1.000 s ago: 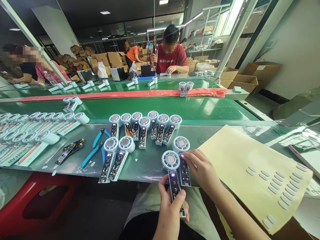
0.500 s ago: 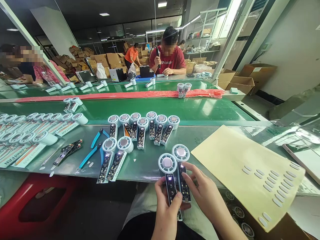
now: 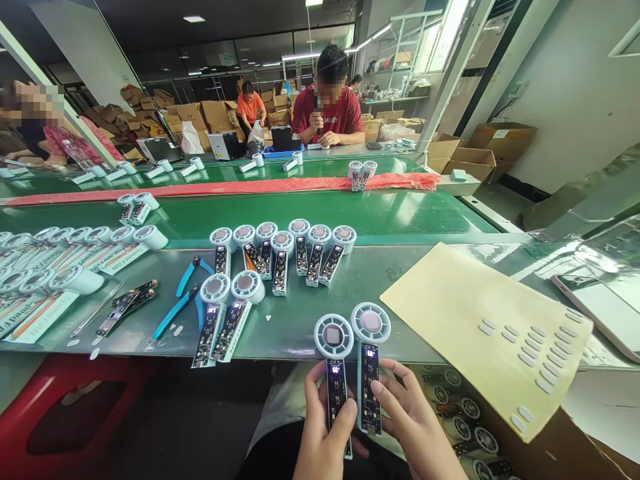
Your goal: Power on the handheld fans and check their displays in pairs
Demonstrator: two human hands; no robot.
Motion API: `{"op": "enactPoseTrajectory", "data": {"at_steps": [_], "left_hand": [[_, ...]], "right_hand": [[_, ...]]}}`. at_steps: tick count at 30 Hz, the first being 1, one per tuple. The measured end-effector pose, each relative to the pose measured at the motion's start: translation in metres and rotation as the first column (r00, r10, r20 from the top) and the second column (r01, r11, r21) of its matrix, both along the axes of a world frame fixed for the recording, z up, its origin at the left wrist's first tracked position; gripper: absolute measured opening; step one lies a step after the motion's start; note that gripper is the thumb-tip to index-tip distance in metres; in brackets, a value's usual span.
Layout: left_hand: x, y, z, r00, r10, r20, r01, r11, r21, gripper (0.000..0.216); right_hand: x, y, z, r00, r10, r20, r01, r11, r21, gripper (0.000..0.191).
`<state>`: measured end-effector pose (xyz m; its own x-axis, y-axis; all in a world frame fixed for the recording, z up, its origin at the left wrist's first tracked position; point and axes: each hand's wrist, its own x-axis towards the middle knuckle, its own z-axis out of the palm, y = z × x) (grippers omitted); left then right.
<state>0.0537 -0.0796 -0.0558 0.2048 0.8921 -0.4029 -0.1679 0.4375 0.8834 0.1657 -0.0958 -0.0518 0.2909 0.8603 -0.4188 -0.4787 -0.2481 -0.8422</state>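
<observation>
I hold two small hand fans side by side above my lap, just off the table's near edge. My left hand grips the handle of the left fan, thumb on its bare circuit board, where a small display glows. My right hand grips the handle of the right fan, thumb on the board; a purple light shows near its top. Both round white heads point away from me.
Two fans and a row of several more fans lie on the table, beside blue cutters. A yellow sheet with white oval stickers lies at right. Packaged fans fill the left. People work across the green conveyor.
My right hand picked the second fan up off the table and drew it toward me. Both fans now sit lower and closer, held level with each other.
</observation>
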Motion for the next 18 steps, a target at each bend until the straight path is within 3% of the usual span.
{"op": "enactPoseTrajectory", "data": {"at_steps": [3,6,9,18], "left_hand": [[-0.009,-0.001,0.0,1.0,-0.028,-0.006,0.028,1.0,0.006,0.064],[-0.014,0.0,-0.002,0.992,-0.057,0.112,0.056,0.998,0.02,0.062],[-0.015,0.001,-0.005,0.982,-0.051,0.182,0.051,0.999,0.004,0.054],[-0.016,-0.002,-0.009,0.993,-0.025,0.113,0.031,0.998,-0.053,0.057]], "right_hand": [[-0.001,-0.005,0.004,0.988,0.017,-0.151,-0.023,0.999,-0.037,0.045],[-0.002,-0.009,0.006,0.971,-0.024,-0.236,0.0,0.995,-0.103,0.042],[-0.004,-0.011,0.005,0.966,-0.072,-0.249,0.042,0.992,-0.121,0.04],[-0.005,-0.011,-0.005,0.981,-0.006,-0.193,-0.008,0.997,-0.072,0.03]]}}
